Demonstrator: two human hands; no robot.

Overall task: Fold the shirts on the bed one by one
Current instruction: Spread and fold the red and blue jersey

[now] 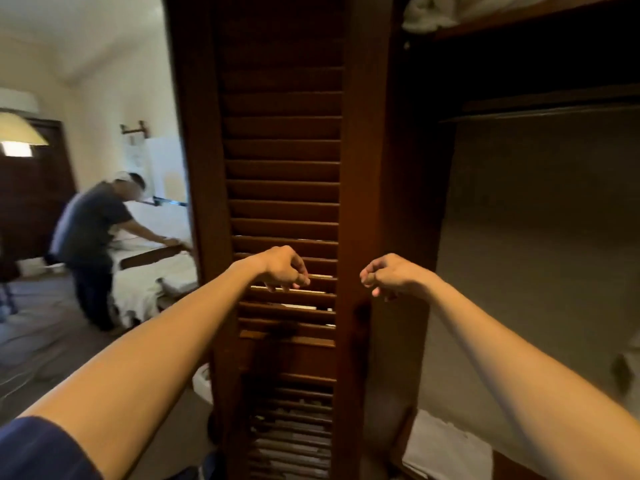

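Shirts are not showing anywhere in this view, and none is in either hand. The left hand point(284, 268) and right hand point(388, 277) are hanging with fingers loosely curled, holding nothing, in front of a dark brown louvred wooden closet door point(282, 168). At nine o'clock, well apart, another person in a dark T-shirt point(91, 233) is bending over the white-sheeted bed point(156, 271). No folded shirt is visible, so I judge the folding is not yet under way here.
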